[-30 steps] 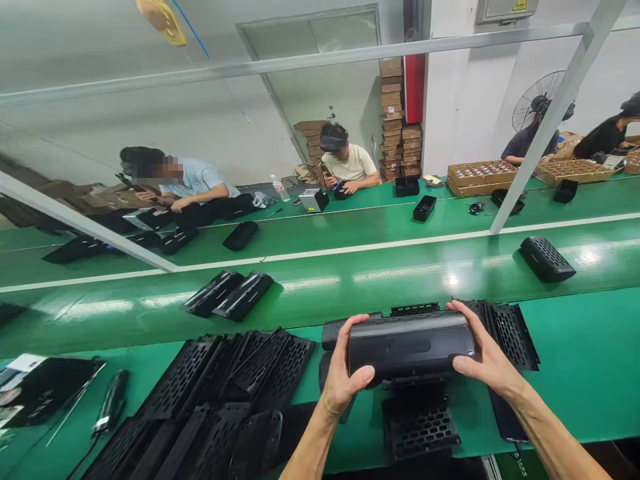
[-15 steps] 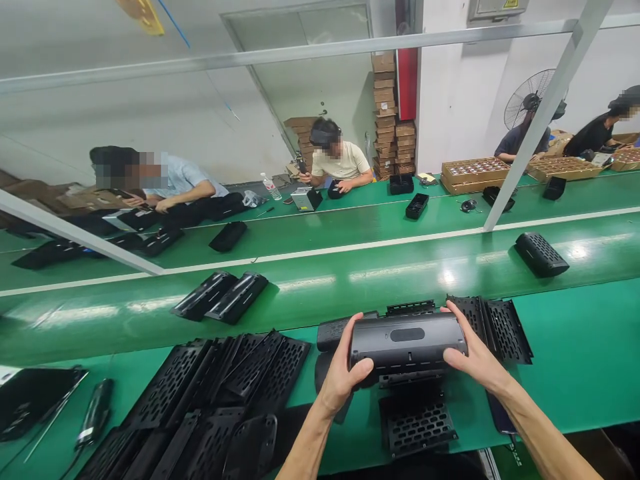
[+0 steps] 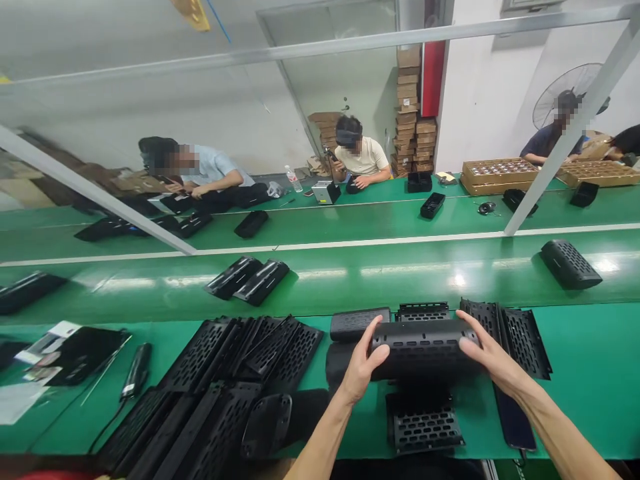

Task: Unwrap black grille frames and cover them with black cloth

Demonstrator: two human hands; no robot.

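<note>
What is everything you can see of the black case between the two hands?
The black case is long, with smooth, rounded surfaces and a dull sheen; it looks like plastic or coated metal. A row of short slots runs along its length. It is held crosswise in the view, apparently raised over the green table, with the left hand at one end and the right hand at the other. Its underside is hidden.

**Pale wall [image 3: 220,107] around a plain door [image 3: 345,73]**

Right of the door, tall stacks of cardboard boxes [image 3: 409,90], then a red panel [image 3: 433,80], a white wall [image 3: 485,80] and, farther right, a round fan [image 3: 547,100]. Across the front of the door, a metal rail [image 3: 320,50]. Below the door, long green worktops [image 3: 350,223], streaked with reflected light [image 3: 459,280].
</note>
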